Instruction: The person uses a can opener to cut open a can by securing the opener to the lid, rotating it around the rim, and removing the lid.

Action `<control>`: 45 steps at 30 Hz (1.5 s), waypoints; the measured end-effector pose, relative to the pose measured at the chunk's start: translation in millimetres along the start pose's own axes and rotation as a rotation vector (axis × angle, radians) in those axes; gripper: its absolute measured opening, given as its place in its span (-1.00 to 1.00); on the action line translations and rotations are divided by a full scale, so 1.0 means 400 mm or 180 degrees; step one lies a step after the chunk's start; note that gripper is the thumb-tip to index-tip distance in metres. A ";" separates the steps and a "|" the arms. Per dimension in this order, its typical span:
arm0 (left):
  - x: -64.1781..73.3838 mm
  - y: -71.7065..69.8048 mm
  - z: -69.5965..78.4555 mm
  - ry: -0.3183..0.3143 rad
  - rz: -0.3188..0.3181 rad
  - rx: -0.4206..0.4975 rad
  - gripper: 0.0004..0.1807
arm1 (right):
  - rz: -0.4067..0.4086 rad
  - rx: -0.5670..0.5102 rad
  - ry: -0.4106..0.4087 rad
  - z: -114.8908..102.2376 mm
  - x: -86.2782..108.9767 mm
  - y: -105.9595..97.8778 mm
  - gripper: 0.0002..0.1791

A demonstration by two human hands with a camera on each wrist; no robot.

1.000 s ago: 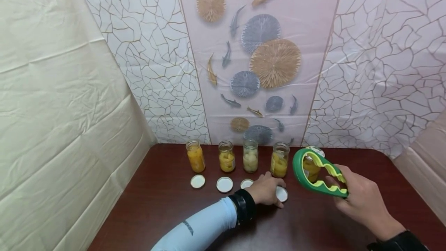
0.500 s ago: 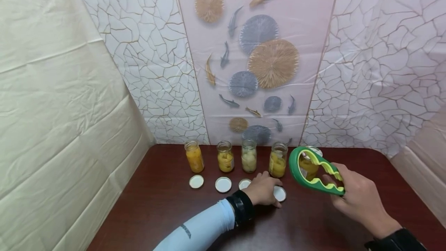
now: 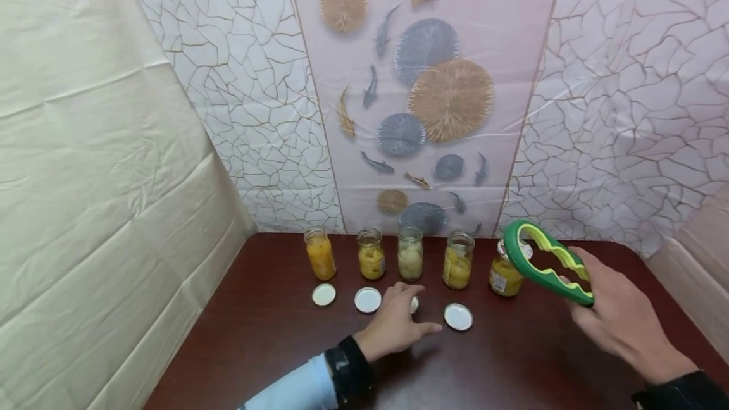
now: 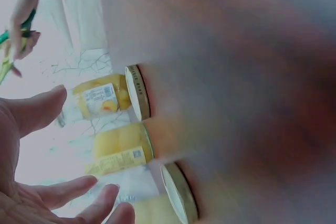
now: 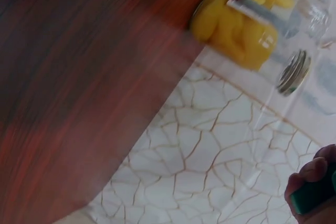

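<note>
My left hand (image 3: 393, 321) hovers over the table with thumb and fingers spread, holding nothing. It partly hides a small white lid (image 3: 415, 304). Another upturned lid (image 3: 458, 317) lies to its right, free of the hand. My right hand (image 3: 617, 309) grips a green and yellow jar opener (image 3: 555, 285) by its handles, raised at the right. Just left of the opener stands a jar of yellow fruit (image 3: 506, 279) with its lid on. In the right wrist view, fingers (image 5: 310, 174) curl round the opener's green handle (image 5: 314, 195), and that lidded jar (image 5: 236, 30) shows nearby.
Several lidless jars stand in a row at the back: orange fruit (image 3: 321, 258), yellow fruit (image 3: 371, 261), pale fruit (image 3: 410, 262) and more yellow fruit (image 3: 458, 268). Two more lids (image 3: 324, 295) (image 3: 367, 300) lie before the left jars. A patterned cloth (image 3: 450, 100) hangs behind the table (image 3: 262, 347).
My left hand has let go of the rightmost lid and moved left, its fingers spreading. My right hand has shifted right and slightly up with the jar opener, uncovering more of the lidded jar.
</note>
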State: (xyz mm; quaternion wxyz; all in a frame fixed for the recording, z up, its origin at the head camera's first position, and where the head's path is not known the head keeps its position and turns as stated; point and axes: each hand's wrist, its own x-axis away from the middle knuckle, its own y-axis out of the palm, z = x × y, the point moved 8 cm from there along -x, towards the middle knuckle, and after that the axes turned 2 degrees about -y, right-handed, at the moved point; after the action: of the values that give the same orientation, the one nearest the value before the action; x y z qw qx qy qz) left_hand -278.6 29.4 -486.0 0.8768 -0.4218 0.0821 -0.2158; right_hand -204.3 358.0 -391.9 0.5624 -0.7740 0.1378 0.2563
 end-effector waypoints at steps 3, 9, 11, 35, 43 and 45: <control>0.036 -0.018 -0.017 0.0026 -0.0022 0.0105 -0.16 | -0.0163 0.0032 0.0035 0.025 0.001 0.003 -0.05; 0.067 -0.017 -0.011 0.0139 -0.0052 0.0148 -0.18 | -0.0425 0.0182 0.0150 0.044 -0.001 0.020 0.04; 0.065 -0.006 0.006 0.0192 -0.0093 0.0198 -0.19 | -0.0452 0.0198 0.0151 0.043 -0.003 0.024 0.04; -0.296 0.237 0.269 -0.0215 0.0197 0.0932 -0.03 | -0.0285 0.0236 0.0242 0.016 0.002 0.008 -0.14; -0.333 0.260 0.256 -0.0162 0.0455 0.1083 -0.41 | -0.0273 0.0197 0.0178 -0.015 -0.009 0.011 -0.14; -0.320 0.266 0.259 -0.0019 0.0432 0.1126 -0.42 | -0.0283 0.0202 0.0133 -0.024 -0.013 0.011 -0.17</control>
State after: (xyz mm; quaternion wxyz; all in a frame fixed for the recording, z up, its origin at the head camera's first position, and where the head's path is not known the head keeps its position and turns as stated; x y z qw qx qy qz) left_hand -326.2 218.2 -508.0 0.9500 -0.2553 0.0686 -0.1660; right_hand -208.6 347.2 -390.4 0.5944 -0.7663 0.1231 0.2104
